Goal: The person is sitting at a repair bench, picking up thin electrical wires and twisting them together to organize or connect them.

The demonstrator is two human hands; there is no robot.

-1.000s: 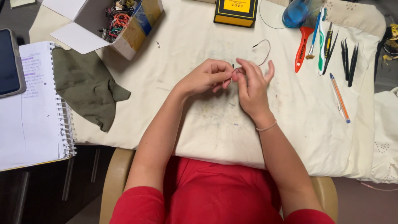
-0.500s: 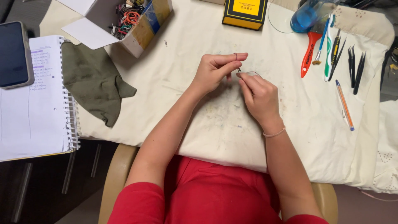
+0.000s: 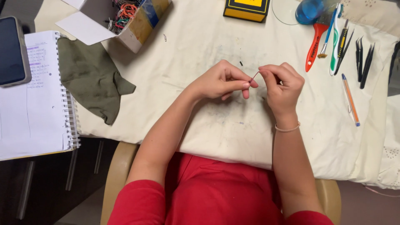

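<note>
Pinching thin red wire (image 3: pixel 254 75) betw. both hands: left hand (image 3: pixel 221 81) & right hand (image 3: pixel 283 85) fingertips pressed on it, over cloth-covered table (image 3: pixel 200 54); tweezers (image 3: pixel 363 62) at 3 o'clock.

A short, thin reddish wire (image 3: pixel 255 75) arcs between pinching fingertips of both hands above the cloth.

You see a red wire (image 3: pixel 255 75), cream cloth (image 3: pixel 200 54), olive rag (image 3: pixel 92 77) at nine o'clock, yellow-black box (image 3: pixel 246 8) at twelve.
</note>
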